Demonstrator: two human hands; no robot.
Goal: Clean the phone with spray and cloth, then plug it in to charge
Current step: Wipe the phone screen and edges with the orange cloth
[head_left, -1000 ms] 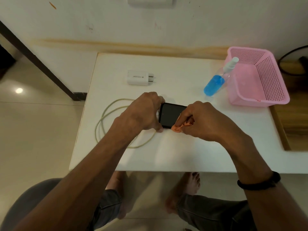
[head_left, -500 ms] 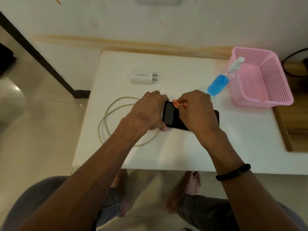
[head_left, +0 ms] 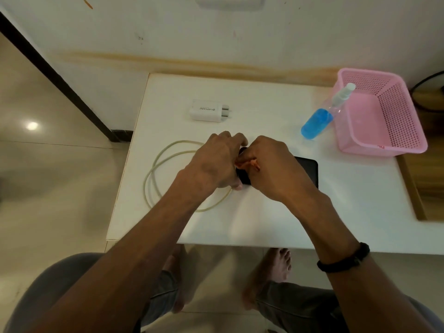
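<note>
A black phone (head_left: 308, 170) lies flat on the white table (head_left: 264, 217), mostly covered by both hands. My left hand (head_left: 213, 162) grips the phone's left end and holds it down. My right hand (head_left: 274, 167) presses a small orange cloth (head_left: 251, 164) onto the left part of the screen; only a scrap of cloth shows between the fingers. A spray bottle (head_left: 317, 122) with blue liquid leans against the pink basket at the right. A white charger plug (head_left: 207, 111) lies at the back of the table. A coiled pale cable (head_left: 158, 169) rests left of the phone.
A pink perforated basket (head_left: 394, 121) stands at the table's back right corner. A wall socket plate (head_left: 230, 1) is on the wall above the table. A wooden surface (head_left: 430, 179) adjoins the table on the right. My knees and bare feet are under the front edge.
My right hand with the cloth has slid left along the screen toward my left hand, uncovering the phone's right end. The left hand stays on the left end.
</note>
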